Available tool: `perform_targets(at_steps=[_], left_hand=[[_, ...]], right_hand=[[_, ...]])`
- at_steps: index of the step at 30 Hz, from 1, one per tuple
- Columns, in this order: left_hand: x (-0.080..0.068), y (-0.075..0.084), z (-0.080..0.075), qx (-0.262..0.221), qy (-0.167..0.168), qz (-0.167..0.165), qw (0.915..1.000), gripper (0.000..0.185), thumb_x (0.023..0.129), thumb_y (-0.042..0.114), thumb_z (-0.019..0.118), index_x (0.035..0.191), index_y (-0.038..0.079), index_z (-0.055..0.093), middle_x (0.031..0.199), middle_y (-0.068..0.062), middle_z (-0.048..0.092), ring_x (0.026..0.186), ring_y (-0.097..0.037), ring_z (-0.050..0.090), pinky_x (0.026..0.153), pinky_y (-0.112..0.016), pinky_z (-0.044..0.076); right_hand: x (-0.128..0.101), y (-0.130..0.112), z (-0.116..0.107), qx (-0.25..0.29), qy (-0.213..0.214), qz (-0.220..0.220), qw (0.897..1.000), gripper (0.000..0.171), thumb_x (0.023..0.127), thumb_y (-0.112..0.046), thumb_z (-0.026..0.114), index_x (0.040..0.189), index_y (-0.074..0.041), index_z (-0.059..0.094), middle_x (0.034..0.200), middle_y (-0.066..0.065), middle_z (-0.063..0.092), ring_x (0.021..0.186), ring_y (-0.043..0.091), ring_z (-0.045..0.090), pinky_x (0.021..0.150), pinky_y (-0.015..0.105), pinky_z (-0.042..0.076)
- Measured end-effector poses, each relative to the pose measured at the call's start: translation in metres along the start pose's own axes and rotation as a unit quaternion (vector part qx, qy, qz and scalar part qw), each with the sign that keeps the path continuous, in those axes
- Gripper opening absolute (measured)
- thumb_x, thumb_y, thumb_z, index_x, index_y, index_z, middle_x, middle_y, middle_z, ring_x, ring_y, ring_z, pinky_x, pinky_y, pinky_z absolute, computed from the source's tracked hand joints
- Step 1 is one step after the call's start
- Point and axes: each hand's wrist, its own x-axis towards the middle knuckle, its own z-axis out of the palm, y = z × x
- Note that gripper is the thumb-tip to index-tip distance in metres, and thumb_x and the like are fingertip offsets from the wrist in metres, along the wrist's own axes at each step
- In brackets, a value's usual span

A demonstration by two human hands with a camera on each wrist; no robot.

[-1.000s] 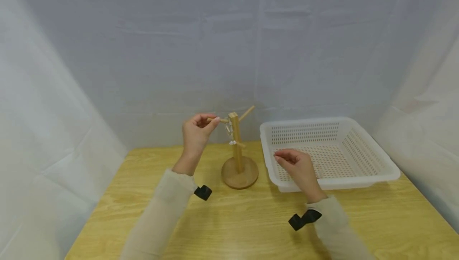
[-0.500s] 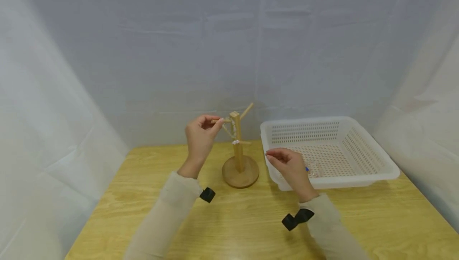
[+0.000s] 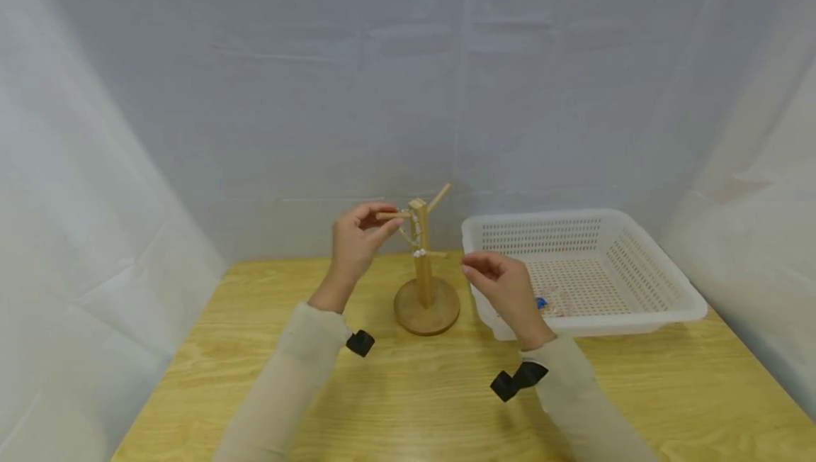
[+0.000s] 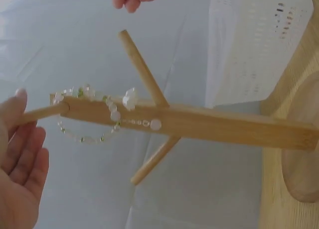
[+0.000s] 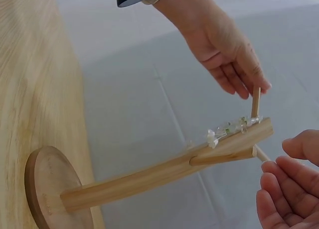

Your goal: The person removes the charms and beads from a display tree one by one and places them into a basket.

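Note:
A wooden stand with a square post (image 4: 219, 124), several slanted pegs and a round base (image 3: 427, 314) stands mid-table. Over its upper left peg (image 4: 42, 113) hangs a bracelet (image 4: 115, 112) of white, clear and green beads, with a white flower charm (image 4: 130, 98) and a short chain against the post. My left hand (image 3: 354, 249) pinches that peg's outer end between thumb and fingers. To the right of the post my right hand (image 3: 503, 292) hovers, palm facing the stand, fingers loosely bent. In the right wrist view its thumb (image 5: 301, 145) is apart from the fingers, with nothing between.
A white perforated plastic basket (image 3: 473, 235) sits on the wooden table (image 3: 395, 398), right of the stand. Inside it lie a small blue item (image 3: 541, 302) and something clear. A pale sheet (image 3: 319, 108) hangs behind the table.
My right hand has moved left and slightly up, from over the basket toward the stand, uncovering the blue item. My left hand has shifted slightly right along the peg.

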Motion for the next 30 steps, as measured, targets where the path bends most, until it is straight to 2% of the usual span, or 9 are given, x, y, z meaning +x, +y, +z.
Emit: perform_targets(at_steps=[1, 4, 8, 11, 16, 20, 25, 30], left_hand=[[0.0, 0.001, -0.002, -0.004, -0.019, 0.002, 0.9998, 0.027, 0.082, 0.004, 0.072, 0.106, -0.008, 0.066, 0.102, -0.021, 0.066, 0.089, -0.026, 0.064, 0.083, -0.036, 0.053], [0.005, -0.009, -0.008, -0.019, -0.075, -0.012, 0.9969, 0.036, 0.082, 0.001, 0.071, 0.116, -0.007, 0.061, 0.115, -0.022, 0.062, 0.104, -0.034, 0.059, 0.091, -0.043, 0.048], [0.015, -0.045, -0.014, -0.012, -0.135, -0.052, 0.9894, 0.047, 0.083, 0.005, 0.072, 0.127, 0.0, 0.057, 0.129, -0.017, 0.056, 0.117, -0.031, 0.052, 0.098, -0.043, 0.044], [0.02, -0.07, -0.016, 0.007, -0.149, -0.085, 0.9852, 0.045, 0.086, 0.01, 0.07, 0.128, 0.003, 0.057, 0.129, -0.015, 0.056, 0.115, -0.031, 0.054, 0.095, -0.043, 0.046], [0.022, -0.088, -0.011, 0.011, -0.144, -0.133, 0.9805, 0.035, 0.09, 0.012, 0.066, 0.123, 0.006, 0.061, 0.124, -0.017, 0.059, 0.114, -0.03, 0.056, 0.095, -0.043, 0.046], [0.026, -0.1, -0.007, 0.009, -0.166, -0.139, 0.9763, 0.036, 0.092, 0.015, 0.063, 0.127, 0.006, 0.058, 0.126, -0.016, 0.057, 0.116, -0.029, 0.054, 0.098, -0.043, 0.044], [0.033, -0.104, -0.003, 0.019, -0.208, -0.149, 0.9666, 0.039, 0.094, 0.015, 0.059, 0.131, 0.005, 0.055, 0.128, -0.019, 0.055, 0.118, -0.031, 0.053, 0.098, -0.044, 0.044], [0.04, -0.106, 0.001, 0.033, -0.245, -0.138, 0.9592, 0.036, 0.094, 0.011, 0.059, 0.13, 0.004, 0.056, 0.118, -0.018, 0.06, 0.109, -0.03, 0.058, 0.097, -0.042, 0.046]], right_hand=[[0.001, 0.0, 0.0, 0.0, 0.0, -0.002, 1.0, 0.024, 0.087, -0.011, 0.069, 0.105, 0.005, 0.068, 0.097, 0.016, 0.07, 0.081, 0.004, 0.063, 0.073, 0.019, 0.052], [0.003, -0.002, 0.0, -0.005, 0.002, -0.01, 1.0, 0.023, 0.087, -0.013, 0.069, 0.104, 0.003, 0.069, 0.096, 0.014, 0.07, 0.081, 0.006, 0.064, 0.073, 0.021, 0.052], [0.005, -0.008, -0.001, -0.014, 0.003, -0.016, 1.0, 0.023, 0.088, -0.012, 0.068, 0.104, 0.003, 0.069, 0.096, 0.014, 0.07, 0.082, 0.009, 0.065, 0.073, 0.021, 0.052], [0.007, -0.009, -0.001, -0.014, 0.003, -0.014, 1.0, 0.023, 0.088, -0.013, 0.068, 0.104, 0.003, 0.069, 0.097, 0.014, 0.07, 0.083, 0.011, 0.065, 0.074, 0.021, 0.052], [0.012, -0.007, 0.001, 0.001, 0.001, -0.004, 1.0, 0.022, 0.088, -0.015, 0.068, 0.105, -0.001, 0.07, 0.098, 0.013, 0.07, 0.084, 0.011, 0.064, 0.074, 0.023, 0.052], [0.014, -0.009, 0.005, 0.013, 0.0, -0.005, 1.0, 0.021, 0.088, -0.013, 0.068, 0.104, 0.0, 0.07, 0.099, 0.014, 0.069, 0.084, 0.01, 0.064, 0.074, 0.022, 0.052], [0.015, -0.009, 0.009, 0.018, -0.001, -0.012, 1.0, 0.019, 0.087, -0.009, 0.068, 0.102, 0.001, 0.07, 0.096, 0.016, 0.07, 0.082, 0.01, 0.064, 0.072, 0.022, 0.053], [0.016, -0.01, 0.008, 0.01, -0.002, -0.008, 1.0, 0.02, 0.087, -0.011, 0.068, 0.103, 0.0, 0.07, 0.097, 0.013, 0.07, 0.083, 0.012, 0.065, 0.073, 0.023, 0.053]])
